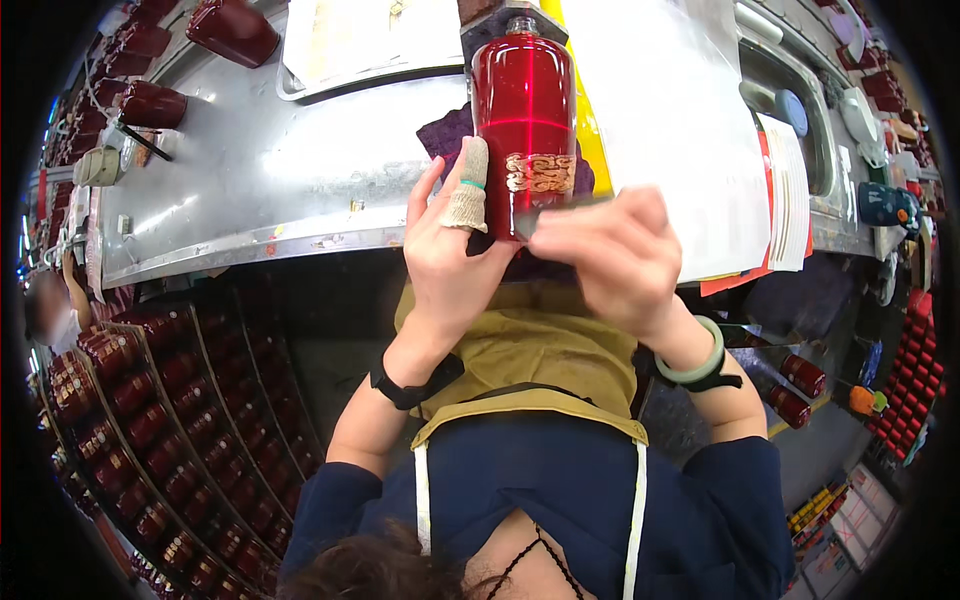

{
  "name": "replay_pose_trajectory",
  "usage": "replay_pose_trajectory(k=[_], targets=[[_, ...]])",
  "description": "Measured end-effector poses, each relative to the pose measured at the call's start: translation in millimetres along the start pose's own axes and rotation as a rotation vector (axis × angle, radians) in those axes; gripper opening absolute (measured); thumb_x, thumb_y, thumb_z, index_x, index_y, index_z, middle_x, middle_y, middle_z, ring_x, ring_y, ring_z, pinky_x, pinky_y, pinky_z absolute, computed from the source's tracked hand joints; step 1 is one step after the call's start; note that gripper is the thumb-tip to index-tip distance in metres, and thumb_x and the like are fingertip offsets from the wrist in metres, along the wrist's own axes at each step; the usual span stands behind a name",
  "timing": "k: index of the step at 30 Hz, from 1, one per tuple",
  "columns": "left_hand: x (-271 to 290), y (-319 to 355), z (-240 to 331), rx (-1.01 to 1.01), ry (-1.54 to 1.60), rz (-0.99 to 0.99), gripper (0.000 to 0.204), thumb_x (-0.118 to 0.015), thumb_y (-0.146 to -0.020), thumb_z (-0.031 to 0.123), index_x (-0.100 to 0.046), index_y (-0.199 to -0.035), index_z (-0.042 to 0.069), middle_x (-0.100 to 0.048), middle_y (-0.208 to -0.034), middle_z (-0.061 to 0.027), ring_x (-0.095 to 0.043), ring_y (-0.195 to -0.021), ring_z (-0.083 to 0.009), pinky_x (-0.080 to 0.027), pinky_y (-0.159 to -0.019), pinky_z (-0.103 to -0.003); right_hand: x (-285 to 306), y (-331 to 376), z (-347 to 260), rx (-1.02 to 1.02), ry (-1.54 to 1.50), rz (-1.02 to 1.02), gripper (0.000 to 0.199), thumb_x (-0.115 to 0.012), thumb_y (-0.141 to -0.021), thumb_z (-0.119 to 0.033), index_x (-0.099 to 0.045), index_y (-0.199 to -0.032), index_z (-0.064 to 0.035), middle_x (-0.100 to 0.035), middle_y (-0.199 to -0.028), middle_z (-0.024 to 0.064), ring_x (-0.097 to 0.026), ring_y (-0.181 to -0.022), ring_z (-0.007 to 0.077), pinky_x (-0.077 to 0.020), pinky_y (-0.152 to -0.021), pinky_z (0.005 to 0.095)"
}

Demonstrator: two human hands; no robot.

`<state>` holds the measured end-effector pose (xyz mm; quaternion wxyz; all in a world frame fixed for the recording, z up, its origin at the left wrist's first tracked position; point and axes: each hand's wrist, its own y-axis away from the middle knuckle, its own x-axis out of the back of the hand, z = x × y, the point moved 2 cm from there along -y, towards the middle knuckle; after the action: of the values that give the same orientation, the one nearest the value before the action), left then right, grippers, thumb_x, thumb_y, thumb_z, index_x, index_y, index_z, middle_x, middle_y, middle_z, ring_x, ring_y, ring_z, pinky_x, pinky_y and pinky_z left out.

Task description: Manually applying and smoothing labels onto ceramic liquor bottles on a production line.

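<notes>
A glossy red bottle [523, 95] with a glass-clear neck lies on the bench in front of me, neck pointing away. Bright red lines cross its surface, and a gold ornamental pattern [540, 173] sits near its base. My left hand [447, 255] steadies the bottle from its left side, thumb at the base. A knitted finger sleeve [466, 200] covers its index finger. Closed in a pinch, my right hand [620, 250] holds a thin dark blade-like tool [570, 205] against the bottle's lower right part. That hand is blurred by motion. Dark purple cloth [445, 138] shows under the bottle.
A metal bench [290, 180] extends left, with dark red containers [232, 32] and a white-lined tray [370, 45]. White sheets [665, 130] cover the right side, beside papers [785, 195] and a sink [800, 120]. Racks of red bottles [165, 420] stand lower left. Another person [60, 310] is far left.
</notes>
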<state>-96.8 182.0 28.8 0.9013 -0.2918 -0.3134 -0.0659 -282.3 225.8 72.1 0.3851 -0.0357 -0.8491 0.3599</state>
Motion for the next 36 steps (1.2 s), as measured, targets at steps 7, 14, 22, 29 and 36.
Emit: replay_pose_trajectory(k=[7, 14, 22, 29, 36], targets=[[-1, 2, 6, -0.022, 0.024, 0.083, 0.080, -0.088, -0.067, 0.003, -0.060, -0.142, -0.001, -0.068, -0.136, -0.0148, -0.061, -0.128, -0.0336, -0.047, -0.109, -0.040, -4, -10, 8, 0.049, 0.066, 0.029, 0.023, -0.073, -0.073, -0.005, -0.079, -0.094, -0.0132, -0.077, -0.096, -0.0009, -0.066, -0.082, 0.0147, -0.0449, -0.080, 0.0292], [-4, 3, 5, 0.049, 0.217, 0.118, 0.087, -0.089, -0.069, 0.004, -0.050, -0.146, -0.004, -0.059, -0.144, -0.0195, -0.059, -0.127, -0.0351, -0.046, -0.109, -0.043, 2, -24, 16, 0.112, 0.162, 0.081, 0.028, -0.072, -0.070, -0.010, -0.079, -0.097, -0.0129, -0.077, -0.096, -0.0015, -0.066, -0.080, 0.0149, -0.0459, -0.080, 0.0309], [-3, -8, 8, 0.049, 0.305, 0.021, 0.113, -0.096, -0.068, 0.024, -0.032, -0.156, -0.008, -0.051, -0.146, -0.0271, -0.053, -0.133, -0.0381, -0.044, -0.110, -0.042, 16, -57, 36, -0.260, -0.086, 0.122, 0.023, -0.078, -0.083, -0.001, -0.073, -0.106, -0.0015, -0.075, -0.094, 0.0104, -0.072, -0.082, 0.0225, -0.0557, -0.077, 0.0322], [-13, -31, 16, 0.380, 0.349, -0.057, 0.084, -0.084, -0.085, 0.022, -0.041, -0.148, -0.014, -0.065, -0.125, -0.0298, -0.070, -0.108, -0.0353, -0.055, -0.095, -0.040, 19, -26, 45, -0.522, -0.341, 0.274, 0.023, -0.076, -0.091, -0.002, -0.071, -0.113, 0.0002, -0.074, -0.095, 0.0070, -0.071, -0.090, 0.0126, -0.0548, -0.083, 0.0257], [-8, -34, 7, 0.502, 0.813, -0.080, 0.039, -0.067, -0.102, 0.015, -0.056, -0.130, -0.010, -0.070, -0.114, -0.0152, -0.066, -0.100, -0.0158, -0.055, -0.089, -0.032, 2, 11, 22, -0.848, -0.686, 0.250, 0.027, -0.069, -0.099, -0.002, -0.060, -0.124, 0.0007, -0.067, -0.103, 0.0033, -0.062, -0.093, 0.0068, -0.0506, -0.082, 0.0213]])
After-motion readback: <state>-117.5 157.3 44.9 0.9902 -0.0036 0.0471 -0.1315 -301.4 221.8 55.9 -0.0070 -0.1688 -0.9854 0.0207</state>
